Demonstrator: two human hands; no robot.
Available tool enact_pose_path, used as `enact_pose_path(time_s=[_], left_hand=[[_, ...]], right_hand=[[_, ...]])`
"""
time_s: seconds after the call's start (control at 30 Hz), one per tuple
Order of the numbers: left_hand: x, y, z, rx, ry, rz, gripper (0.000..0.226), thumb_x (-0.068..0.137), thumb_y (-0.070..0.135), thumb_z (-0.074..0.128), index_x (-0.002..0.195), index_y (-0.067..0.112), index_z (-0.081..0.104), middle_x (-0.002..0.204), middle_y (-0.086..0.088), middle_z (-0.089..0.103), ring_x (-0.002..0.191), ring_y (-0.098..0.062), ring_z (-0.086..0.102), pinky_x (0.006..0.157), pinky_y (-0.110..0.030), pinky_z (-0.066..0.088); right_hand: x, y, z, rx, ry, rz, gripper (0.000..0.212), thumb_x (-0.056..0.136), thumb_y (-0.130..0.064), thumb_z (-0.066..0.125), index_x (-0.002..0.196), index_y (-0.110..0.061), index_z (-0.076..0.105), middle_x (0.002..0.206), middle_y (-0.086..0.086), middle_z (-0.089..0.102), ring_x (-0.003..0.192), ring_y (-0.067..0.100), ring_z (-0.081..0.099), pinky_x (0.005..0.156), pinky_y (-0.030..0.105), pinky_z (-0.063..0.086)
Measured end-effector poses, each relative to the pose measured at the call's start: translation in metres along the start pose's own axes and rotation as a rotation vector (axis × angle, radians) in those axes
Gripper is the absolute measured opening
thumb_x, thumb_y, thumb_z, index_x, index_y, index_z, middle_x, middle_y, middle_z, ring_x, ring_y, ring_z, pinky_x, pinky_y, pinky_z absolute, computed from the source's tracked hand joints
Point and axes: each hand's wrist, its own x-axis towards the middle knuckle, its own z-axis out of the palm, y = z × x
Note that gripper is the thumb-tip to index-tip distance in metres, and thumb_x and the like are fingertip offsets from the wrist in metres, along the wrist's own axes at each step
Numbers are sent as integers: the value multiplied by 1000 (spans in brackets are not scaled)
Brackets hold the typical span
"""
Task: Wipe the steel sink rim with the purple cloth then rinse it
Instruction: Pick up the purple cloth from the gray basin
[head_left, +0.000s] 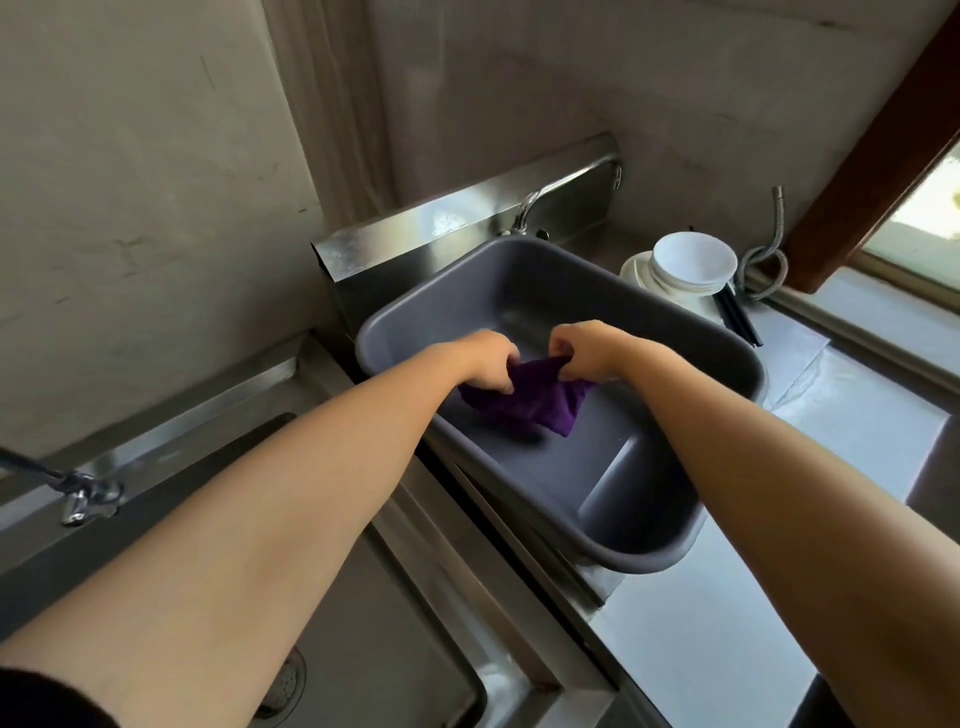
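Both hands in the grey rounded-rectangular plastic basin (649, 553), which sits in the right-hand bay of the brushed steel sink. Left hand (491, 366) and right hand (582, 356) each have fingers curled tight into the top edge of the dark purple soft-pile cloth (524, 413) — two pinch grips close together, knuckles nearly facing.

The cloth is bunched. Its short stretch between the two grips runs left-right; the rest sags down and toward the camera, low over the basin floor. Can't tell whether it touches the floor, or whether there is water in there.

Key relation: the steel sink rim (470, 525) between the two bays lies left of and nearer than the cloth, running diagonally from far-left to near-right. The left hand is the closer one to it; the right would have to cross over.

Judgement: looks like wringing or rinsing handling. The cloth reads limp and will drape, so it needs wadding to wipe a narrow rim.

Materials: basin matte and smooth with a rolled lip, steel glossy and streaked. The curved chrome tap (563, 189) is swung aside, away from the basin. Stack of white glazed bowls (693, 262) on the counter to the right, well apart from the hands
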Motion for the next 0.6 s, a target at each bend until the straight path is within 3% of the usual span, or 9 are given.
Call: enact_pose_path(time_s=[0.07,0.17,0.27,0.4,0.6], left_hand=[[-12,5,-14,0,53,27,16,79,22,61,94,17,60,98,-6,62,94,-27,59,71,-34,46],[-34,5,-39,-25,143,47,22,82,25,57,98,11,56,104,-10,58,96,-28,55,79,-38,47],[-68,-1,-66,-82,240,27,17,85,25,55,97,14,51,97,-7,55,88,-25,52,69,-32,39],[-128,-25,-95,-230,364,-29,15,85,22,54,98,15,52,95,-5,57,89,-25,55,69,-29,40],[-255,-78,-122,-308,523,-193,34,86,24,62,117,12,60,102,-4,63,88,-16,55,73,-24,41]], right_hand=[[-8,-6,-19,-11,11,-22,25,80,-15,65,103,-11,57,105,12,61,86,24,52,72,32,43],[-20,-26,-49,-109,-6,-81,29,85,-15,60,114,-10,59,111,12,62,95,27,56,81,34,43],[-30,-54,-79,-185,-16,-127,31,89,-18,55,118,-9,60,108,12,61,92,24,53,82,34,41],[-35,-105,-114,-202,48,-214,28,87,-20,57,111,-6,63,103,12,60,88,23,50,83,34,42],[-45,-222,-137,-127,55,-432,9,85,-14,60,93,-11,65,80,6,60,81,23,54,75,29,42]])
